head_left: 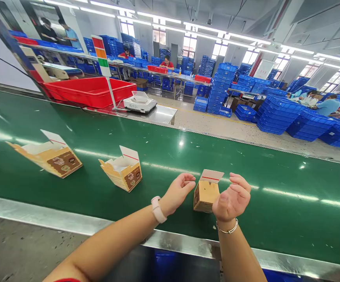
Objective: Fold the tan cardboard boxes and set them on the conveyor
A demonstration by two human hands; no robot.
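Observation:
A small brown cardboard box (205, 195) with its white lid flap up stands on the green conveyor belt (170, 156). My left hand (178, 192) hovers just left of it, fingers curled and apart, holding nothing. My right hand (233, 197) is just right of the box, fingers loosely bent, also holding nothing. Neither hand clearly touches the box. Two more open boxes lie further left on the belt: one in the middle (123, 170) and one at the far left (51, 156).
A steel rail (70, 223) edges the belt on my side. Beyond the belt are a red tray (90, 91), a white scale (139, 102) on a steel table, stacks of blue crates (278, 113), and seated workers at far benches.

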